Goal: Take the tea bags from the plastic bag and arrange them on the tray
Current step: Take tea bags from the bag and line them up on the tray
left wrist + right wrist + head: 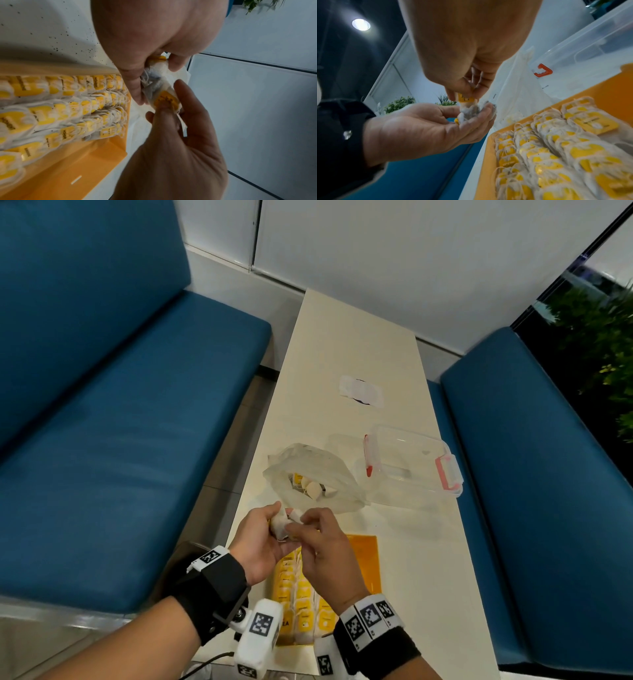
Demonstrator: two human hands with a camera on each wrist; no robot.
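Hands meet low in the head view, just above the near edge of the table (394, 364): the left hand (262, 542) cups a small clump of tea bags (279, 525), and the right hand (325, 546) pinches at that clump from the right. Just above them in the frame lies the plastic bag (315, 474), mouth open, a few more bags inside. Right of it sits a clear lidded box (411, 463) with red clasps. Below the hands, the orange tray (366, 556) carries neat rows of yellow-tagged bags.

Left wrist view now: left fingers (187, 102) curl round the bundle (159, 81), thumb pressing a yellow tag, while the right hand (154, 33) comes down from the top of the frame and grips the same bundle. Filled rows on the tray (72, 169) fill the left side.

Right wrist view: right fingers (453, 93) pinch a yellow tag (465, 99) at centre frame, the left palm (423, 129) cupped beneath holding the rest. The tray (607, 86) runs along the lower right, the box clasp (542, 71) above it.
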